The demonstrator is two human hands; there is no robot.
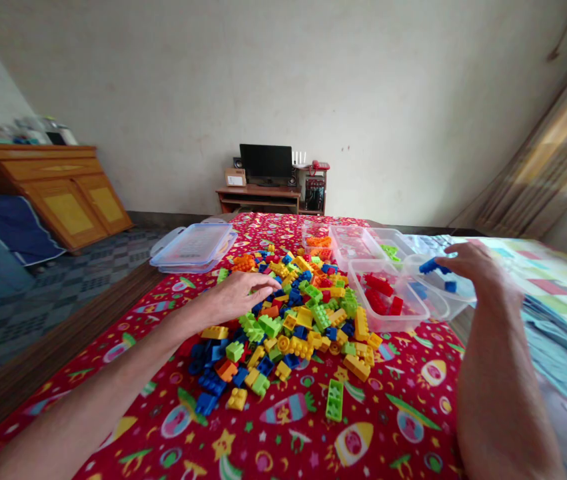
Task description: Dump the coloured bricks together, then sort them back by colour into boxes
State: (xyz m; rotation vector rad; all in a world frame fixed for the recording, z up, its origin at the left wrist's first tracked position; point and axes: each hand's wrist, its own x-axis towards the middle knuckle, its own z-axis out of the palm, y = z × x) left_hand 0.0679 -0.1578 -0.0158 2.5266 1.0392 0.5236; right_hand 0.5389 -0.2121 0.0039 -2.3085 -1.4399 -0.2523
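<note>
My right hand (pixel 483 268) is over the clear tub (pixel 458 307) at the right, its fingers closed on a blue building brick (pixel 432 265). Other blue bricks (pixel 450 286) lie inside that tub. Over the left part of a mixed pile of toy building bricks (pixel 308 317), my left hand (pixel 238 293) is stretched out, thumb and fingers apart and close to the bricks. I see nothing held in it. Red, yellow, green, blue and orange bricks make up the pile. Beside it, a clear tub (pixel 393 325) contains red bricks (pixel 380 285).
Farther back are a tub with orange bricks (pixel 319 245) and one with green bricks (pixel 390 252). Stacked clear lids (pixel 190 245) lie at the left table edge. A green brick (pixel 334 400) lies apart on the red patterned cloth (pixel 393 400). A bed (pixel 553 287) adjoins on the right.
</note>
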